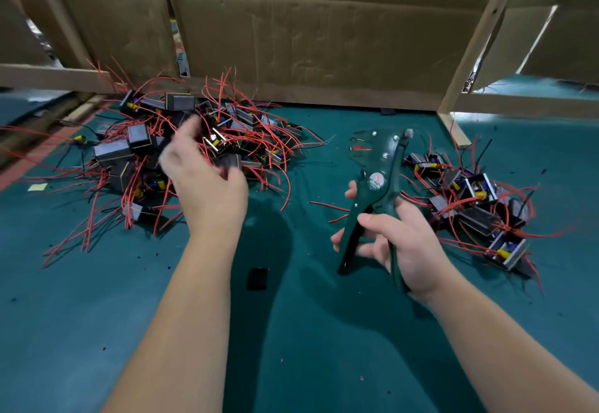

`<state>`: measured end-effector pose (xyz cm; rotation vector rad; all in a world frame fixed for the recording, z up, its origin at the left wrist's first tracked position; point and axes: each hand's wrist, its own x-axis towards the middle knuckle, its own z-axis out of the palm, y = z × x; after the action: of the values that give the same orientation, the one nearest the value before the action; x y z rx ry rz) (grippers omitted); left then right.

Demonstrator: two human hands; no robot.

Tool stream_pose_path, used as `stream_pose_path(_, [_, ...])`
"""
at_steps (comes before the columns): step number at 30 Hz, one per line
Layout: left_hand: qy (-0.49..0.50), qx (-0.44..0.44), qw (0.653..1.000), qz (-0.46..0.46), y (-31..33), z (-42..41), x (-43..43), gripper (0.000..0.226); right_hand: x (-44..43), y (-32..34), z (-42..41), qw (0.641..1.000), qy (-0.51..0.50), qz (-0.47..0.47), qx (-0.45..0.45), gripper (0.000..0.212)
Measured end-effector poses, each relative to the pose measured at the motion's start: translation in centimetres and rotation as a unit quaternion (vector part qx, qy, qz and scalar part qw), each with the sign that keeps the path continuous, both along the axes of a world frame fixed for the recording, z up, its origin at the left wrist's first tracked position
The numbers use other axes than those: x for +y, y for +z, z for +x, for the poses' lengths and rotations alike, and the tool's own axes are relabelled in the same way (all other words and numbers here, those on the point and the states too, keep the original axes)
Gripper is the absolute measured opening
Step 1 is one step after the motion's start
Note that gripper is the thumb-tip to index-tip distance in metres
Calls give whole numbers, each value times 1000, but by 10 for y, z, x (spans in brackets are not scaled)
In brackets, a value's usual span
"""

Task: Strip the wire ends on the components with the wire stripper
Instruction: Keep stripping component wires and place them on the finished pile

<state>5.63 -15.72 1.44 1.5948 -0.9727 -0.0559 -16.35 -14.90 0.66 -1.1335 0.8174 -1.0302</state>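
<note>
2 component piles: left pile (181,146) tangled, I can't get an exact count, a dozen plus; right pile (476,205) roughly eight. 1 wire stripper (377,182). 2 loose red wire bits (327,205). 1 black block (257,279) on my counter (308,347)

Matt cloth tabletop (324,331), creased cardboard wall (308,30), seemingly plastic stripper handles (347,237)

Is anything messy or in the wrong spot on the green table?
Yes. A small black piece lies alone on the green table, away from the left pile and right pile. Loose red wire bits and tiny specks lie scattered near the wire stripper.
</note>
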Motion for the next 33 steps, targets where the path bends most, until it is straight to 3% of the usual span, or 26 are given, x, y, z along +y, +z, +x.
stream_pose_path(2, [-17,64,990,-123,6,-8,0,69,1,-4,-1,999,-9,22,-41,35])
stream_pose_path(4, [-89,160,965,-187,11,-19,0,68,1,-3,-5,996,-9,43,-76,40])
stream_pose_path(7, [-271,284,900,-193,17,-32,2,72,2,4,-11,979,56,84,-177,45])
stream_pose_path(10, [-388,330,847,-151,17,-42,3,73,4,12,-16,949,123,128,-262,65])
stream_pose_path(16, [-459,288,839,-45,5,-63,5,61,3,17,-13,932,174,146,-282,75])
stream_pose_path(20, [-410,253,875,-49,3,-66,6,51,2,17,-12,933,172,141,-281,78])
stream_pose_path(24, [-361,285,887,-33,3,-63,3,17,-2,17,-17,936,143,141,-290,79])
stream_pose_path(27, [-359,244,898,73,2,-53,0,5,-6,17,-24,933,135,131,-305,76])
stream_pose_path(30, [-294,187,913,213,-3,-46,-3,14,-9,19,-30,923,136,115,-342,72])
stream_pose_path(33, [-345,76,891,284,-6,-43,1,13,-10,23,-34,887,160,113,-418,70])
